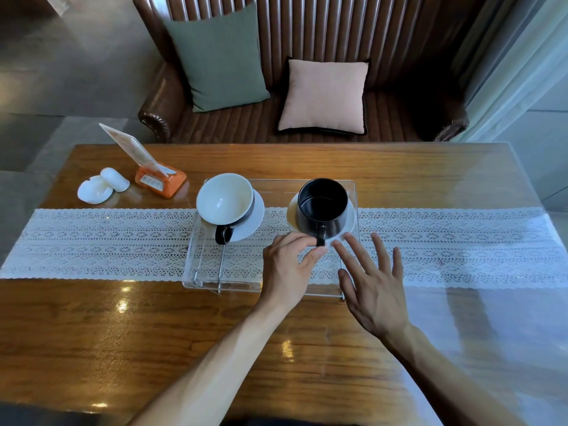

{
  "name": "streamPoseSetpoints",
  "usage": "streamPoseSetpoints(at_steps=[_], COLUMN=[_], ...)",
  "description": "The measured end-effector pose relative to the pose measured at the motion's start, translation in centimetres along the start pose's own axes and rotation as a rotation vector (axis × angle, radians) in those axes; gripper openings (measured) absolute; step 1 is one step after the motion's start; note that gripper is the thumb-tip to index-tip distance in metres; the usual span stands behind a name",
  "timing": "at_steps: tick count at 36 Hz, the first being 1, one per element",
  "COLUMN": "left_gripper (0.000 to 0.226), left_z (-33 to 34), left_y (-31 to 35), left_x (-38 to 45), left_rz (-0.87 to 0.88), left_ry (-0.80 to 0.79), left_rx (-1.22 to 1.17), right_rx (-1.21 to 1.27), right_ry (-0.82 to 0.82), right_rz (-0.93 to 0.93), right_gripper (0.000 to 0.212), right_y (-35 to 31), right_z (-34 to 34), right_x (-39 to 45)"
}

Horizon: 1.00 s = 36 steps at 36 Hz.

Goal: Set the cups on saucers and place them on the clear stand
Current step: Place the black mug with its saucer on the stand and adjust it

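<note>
A clear stand point(276, 187) sits over the lace runner at the table's middle. On its left end a cup, white inside and black outside point(224, 199), rests on a white saucer point(256, 215), handle toward me. On the right end a black cup point(322, 207) stands on another white saucer point(350, 222). My left hand point(289, 265) pinches the black cup's handle with thumb and forefinger. To its right, my right hand point(373, 278) is spread flat, fingertips touching the saucer's near rim and holding nothing.
An orange card holder point(159, 179) with a menu card and a white ashtray-like dish point(100, 186) stand at the table's back left. A white lace runner point(107, 241) crosses the wooden table. Behind the table is a brown leather sofa with two cushions.
</note>
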<state>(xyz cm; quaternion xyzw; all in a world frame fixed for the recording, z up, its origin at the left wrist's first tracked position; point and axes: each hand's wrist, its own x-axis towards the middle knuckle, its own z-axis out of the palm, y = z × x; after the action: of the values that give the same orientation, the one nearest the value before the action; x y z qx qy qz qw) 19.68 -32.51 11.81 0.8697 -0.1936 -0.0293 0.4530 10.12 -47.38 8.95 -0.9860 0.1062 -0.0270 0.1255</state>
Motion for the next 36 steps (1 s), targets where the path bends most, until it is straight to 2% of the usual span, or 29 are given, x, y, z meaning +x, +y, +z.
streamPoseSetpoints(at_steps=[13, 36], left_gripper=[0.017, 0.013], left_z=[0.17, -0.28], left_y=[0.36, 0.21], left_x=[-0.11, 0.09], left_rz=[-0.038, -0.001], left_ry=[0.001, -0.011], left_rx=[-0.012, 0.025], right_rx=[0.012, 0.018], right_ry=[-0.029, -0.038], right_rz=[0.011, 0.022], right_gripper=[0.053, 0.052], right_y=[-0.18, -0.24], right_z=[0.02, -0.01], right_x=[-0.10, -0.08])
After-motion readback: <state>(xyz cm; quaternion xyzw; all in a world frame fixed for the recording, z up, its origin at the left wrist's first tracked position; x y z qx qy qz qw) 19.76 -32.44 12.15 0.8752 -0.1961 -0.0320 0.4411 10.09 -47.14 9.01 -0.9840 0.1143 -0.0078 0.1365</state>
